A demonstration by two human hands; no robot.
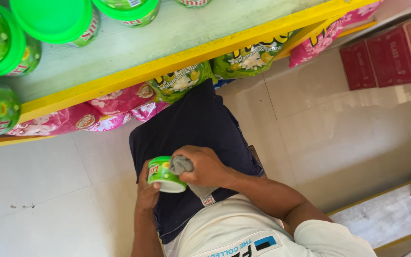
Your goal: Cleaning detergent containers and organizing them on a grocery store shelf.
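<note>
Gripping the green tub (163, 173) over our lap, our left hand (147, 192) cups it while our right hand (205, 166) presses a grey cloth (181, 165); a loose grip could drop it to the floor (48, 190).

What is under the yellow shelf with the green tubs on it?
Under the yellow shelf lie pink bags and green bags on a lower level. The shelf covers their back parts, so how many bags sit farther in cannot be seen.

Green-lidded round tubs (53, 21) are lined on the yellow-edged shelf (177, 59); pink pouches (58, 121) and green pouches (181, 81) are stacked beneath; red cartons (388, 57) are seen at right.
</note>
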